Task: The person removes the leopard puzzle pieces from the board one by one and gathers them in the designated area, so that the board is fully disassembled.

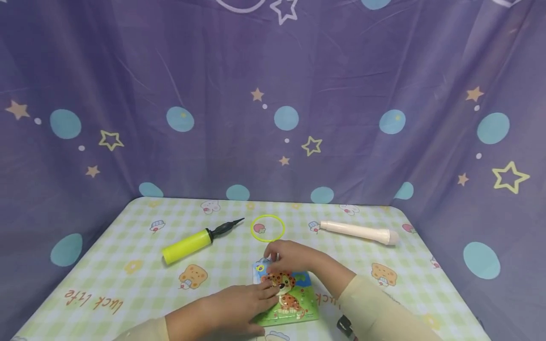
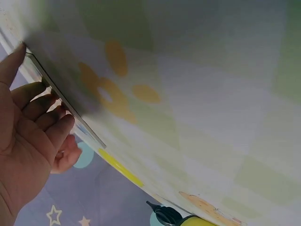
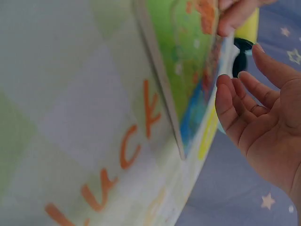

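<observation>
A flat, thin-edged board [image 1: 294, 308] with a cartoon spotted leopard on green and blue lies on the table near its front edge. My left hand [image 1: 232, 308] rests its fingers on the left part of the picture; in the left wrist view the thumb lies by the corner of the board's edge [image 2: 70, 106]. Over the board's far left corner is my right hand [image 1: 294, 258], fingers loosely bent. In the right wrist view, nothing shows between the right hand's [image 3: 263, 108] fingers, which are above the board [image 3: 176, 52].
Left of the board lies a yellow hand pump [image 1: 187, 246] with a black nozzle. A yellow ring [image 1: 283, 229] lies behind the board, and a pale wand-like stick [image 1: 358, 231] at the back right. A small black object [image 1: 344, 325] is partly hidden by the right sleeve.
</observation>
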Tool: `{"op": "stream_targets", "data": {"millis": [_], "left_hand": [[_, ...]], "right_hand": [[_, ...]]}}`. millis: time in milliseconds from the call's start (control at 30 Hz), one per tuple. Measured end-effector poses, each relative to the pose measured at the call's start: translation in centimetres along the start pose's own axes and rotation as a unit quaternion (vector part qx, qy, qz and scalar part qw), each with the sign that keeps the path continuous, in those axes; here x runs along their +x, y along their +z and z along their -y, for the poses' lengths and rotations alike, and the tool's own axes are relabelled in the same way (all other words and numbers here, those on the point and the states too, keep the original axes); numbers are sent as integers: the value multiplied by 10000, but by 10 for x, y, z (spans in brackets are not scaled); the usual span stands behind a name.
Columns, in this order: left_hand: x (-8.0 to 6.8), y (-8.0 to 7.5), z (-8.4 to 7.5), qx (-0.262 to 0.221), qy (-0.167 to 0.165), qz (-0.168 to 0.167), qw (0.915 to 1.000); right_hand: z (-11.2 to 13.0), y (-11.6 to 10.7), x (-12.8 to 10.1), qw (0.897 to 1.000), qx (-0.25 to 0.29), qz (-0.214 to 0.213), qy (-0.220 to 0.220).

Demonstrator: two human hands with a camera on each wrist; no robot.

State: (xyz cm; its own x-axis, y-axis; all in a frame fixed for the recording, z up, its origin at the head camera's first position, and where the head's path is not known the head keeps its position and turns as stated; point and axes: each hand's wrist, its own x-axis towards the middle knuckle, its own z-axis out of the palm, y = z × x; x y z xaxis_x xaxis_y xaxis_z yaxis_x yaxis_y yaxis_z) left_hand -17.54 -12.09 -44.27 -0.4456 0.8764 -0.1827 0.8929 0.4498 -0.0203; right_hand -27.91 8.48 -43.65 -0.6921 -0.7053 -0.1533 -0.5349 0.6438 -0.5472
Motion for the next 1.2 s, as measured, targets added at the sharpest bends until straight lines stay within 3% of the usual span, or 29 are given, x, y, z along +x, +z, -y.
{"op": "stream_targets", "data": {"millis": [533, 933, 1200], "left_hand": [[3, -10, -2, -314, -81, 240, 9992], [2, -11, -2, -412, -90, 224, 9989], [4, -7, 0, -510, -110, 264, 9983]], "right_hand": [[9, 14, 7, 9980, -46, 311, 548], [6, 9, 7, 9976, 62, 534, 442], [0, 8, 9, 9970, 454, 547, 316]]}}
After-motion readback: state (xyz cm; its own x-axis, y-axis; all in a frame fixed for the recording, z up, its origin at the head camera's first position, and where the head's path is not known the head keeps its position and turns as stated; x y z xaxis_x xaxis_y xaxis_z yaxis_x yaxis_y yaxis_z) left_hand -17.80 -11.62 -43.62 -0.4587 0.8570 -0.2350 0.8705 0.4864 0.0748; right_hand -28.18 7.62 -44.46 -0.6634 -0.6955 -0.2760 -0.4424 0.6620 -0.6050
